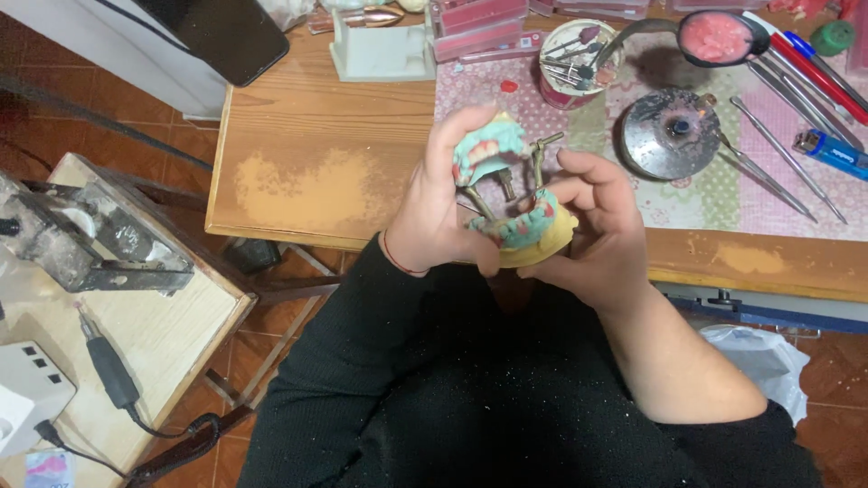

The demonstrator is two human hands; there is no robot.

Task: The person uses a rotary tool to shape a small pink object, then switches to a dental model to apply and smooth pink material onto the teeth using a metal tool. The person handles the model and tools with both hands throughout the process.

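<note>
Denture model (pixel 520 221) in both hands (pixel 434 212)

**Boxes, a label and a dark screen around the wooden table**

Taking the wooden table (pixel 316 136) as landmark: a dark, blank phone screen (pixel 237 36) lies off its far left corner. Stacked pink, flat plastic boxes (pixel 477 25) stand at its far edge, centre. A round tin (pixel 570 68) with a pink label band stands just right of them. A blue lighter (pixel 830 152) with a white label lies far right.
</note>
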